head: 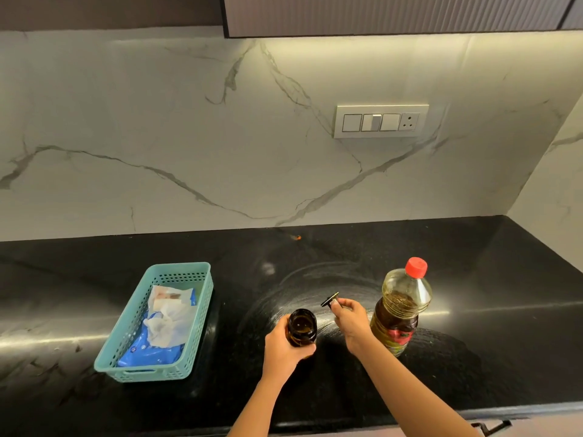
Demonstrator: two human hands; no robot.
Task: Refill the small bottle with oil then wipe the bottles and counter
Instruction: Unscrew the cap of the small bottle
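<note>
Small bottle point(301, 328) shows no readable label.

A warm light strip under the cabinet point(378, 17) brightens the marble wall point(189, 137); the black table point(473, 357) shows streaky glare. Wide-angle edges bend; detail is soft.

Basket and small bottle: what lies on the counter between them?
Nothing. In the head view, only bare black counter lies between the basket and the small bottle, which the left hand grips.
</note>
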